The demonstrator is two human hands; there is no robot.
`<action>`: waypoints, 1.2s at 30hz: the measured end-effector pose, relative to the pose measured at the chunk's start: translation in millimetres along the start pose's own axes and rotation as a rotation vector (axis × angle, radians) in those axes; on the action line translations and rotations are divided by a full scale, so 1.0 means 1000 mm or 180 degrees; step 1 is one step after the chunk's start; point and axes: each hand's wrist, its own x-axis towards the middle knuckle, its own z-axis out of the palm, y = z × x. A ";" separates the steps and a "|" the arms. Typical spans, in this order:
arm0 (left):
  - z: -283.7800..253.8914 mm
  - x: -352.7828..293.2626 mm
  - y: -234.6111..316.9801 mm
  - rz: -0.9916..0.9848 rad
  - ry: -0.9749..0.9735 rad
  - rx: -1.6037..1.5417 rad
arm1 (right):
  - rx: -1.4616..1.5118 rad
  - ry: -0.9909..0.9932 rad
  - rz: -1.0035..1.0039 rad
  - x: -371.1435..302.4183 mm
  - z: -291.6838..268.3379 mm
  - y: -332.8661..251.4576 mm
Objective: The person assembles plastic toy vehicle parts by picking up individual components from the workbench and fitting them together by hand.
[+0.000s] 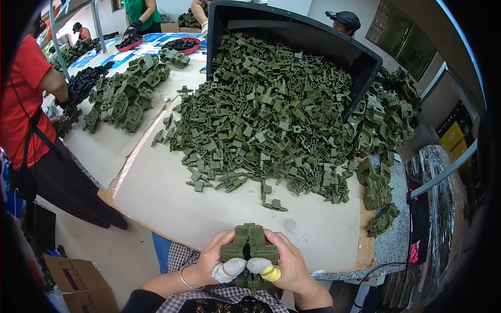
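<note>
Close to my body at the lower middle, both hands grip one olive-green plastic part (249,242). My left hand (211,259) holds its left side and my right hand (289,266) its right side, the thumbs pressed on the front. Both thumbs wear cloth finger wraps, the right one with a yellow band. A large heap of small green plastic pieces (266,115) spills from a tipped black bin (313,39) onto the cardboard-covered table (172,203) ahead of me. One loose piece (274,205) lies nearest my hands.
Stacks of larger green assembled parts (383,130) stand at the right and another pile (125,94) at the left. A person in a red shirt (23,99) works at the left; other people stand at the far end. A cardboard box (78,281) sits on the floor.
</note>
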 end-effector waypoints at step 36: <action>-0.025 -0.013 -0.016 -0.1237 -0.0981 -0.1199 | -0.0514 -0.1076 0.0351 0.030 -0.005 0.033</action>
